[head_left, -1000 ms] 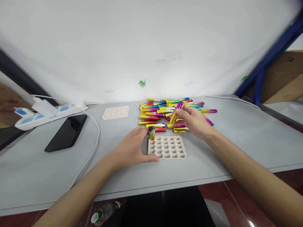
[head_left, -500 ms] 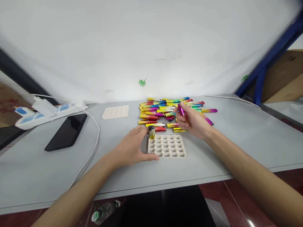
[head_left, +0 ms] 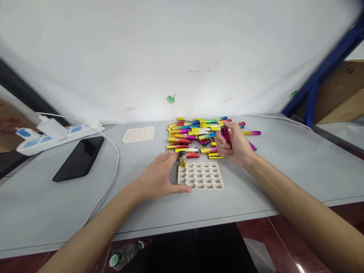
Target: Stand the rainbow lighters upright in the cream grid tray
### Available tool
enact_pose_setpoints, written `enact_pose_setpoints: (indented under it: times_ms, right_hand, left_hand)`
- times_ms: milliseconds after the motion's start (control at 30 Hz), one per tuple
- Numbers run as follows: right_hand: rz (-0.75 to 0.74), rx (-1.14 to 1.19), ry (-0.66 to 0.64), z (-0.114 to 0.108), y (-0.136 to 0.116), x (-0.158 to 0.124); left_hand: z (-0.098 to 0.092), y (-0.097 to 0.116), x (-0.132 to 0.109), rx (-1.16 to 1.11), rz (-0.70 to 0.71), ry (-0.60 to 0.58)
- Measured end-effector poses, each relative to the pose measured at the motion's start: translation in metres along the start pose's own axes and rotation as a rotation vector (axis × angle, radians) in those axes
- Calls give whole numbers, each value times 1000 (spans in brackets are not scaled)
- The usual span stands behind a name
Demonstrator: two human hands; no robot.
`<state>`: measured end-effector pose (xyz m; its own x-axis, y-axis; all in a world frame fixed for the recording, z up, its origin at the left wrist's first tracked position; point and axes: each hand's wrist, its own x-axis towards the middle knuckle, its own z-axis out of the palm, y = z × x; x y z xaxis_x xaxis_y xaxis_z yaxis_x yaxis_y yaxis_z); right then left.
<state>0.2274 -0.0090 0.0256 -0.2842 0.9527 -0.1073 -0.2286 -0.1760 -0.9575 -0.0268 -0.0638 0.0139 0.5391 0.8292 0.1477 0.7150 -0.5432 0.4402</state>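
Note:
A cream tray (head_left: 220,176) with rows of holes lies near the table's front edge. My left hand (head_left: 159,174) spans its left end, thumb along the front edge and fingers by the back left corner, gripping it. In that corner hole a gold lighter (head_left: 182,160) with a black top stands upright, close to my left fingertips. My right hand (head_left: 234,146) is closed around a dark magenta lighter (head_left: 225,134), raised beyond the tray's back right side; part of it is hidden by the fingers. Behind the tray spreads a pile of shiny multicoloured lighters (head_left: 199,131), lying flat.
A second cream tray (head_left: 138,134) lies at the back left. A black phone (head_left: 79,159), a white power strip (head_left: 61,138) and a loose white cable (head_left: 117,163) occupy the left side. The white wall (head_left: 182,57) bounds the table's back.
My right hand has shifted slightly right with the magenta lighter, now more upright with its end turned towards me. My left hand, the tray and the standing lighter have stayed put.

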Motion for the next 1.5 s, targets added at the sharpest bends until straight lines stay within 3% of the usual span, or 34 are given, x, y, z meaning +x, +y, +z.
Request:
enact_pose_setpoints:
  times_ms: [1033, 1200, 1500]
  right_hand:
    - [-85, -124, -7, 7, 9, -1]
    - [-113, -167, -124, 17, 12, -5]
    - [-294, -546, -258, 23, 12, -15]
  left_hand:
    - [3, -4, 0, -7, 20, 18]
    - [10, -10, 3, -14, 60, 46]
    - [17, -15, 6, -98, 87, 100]
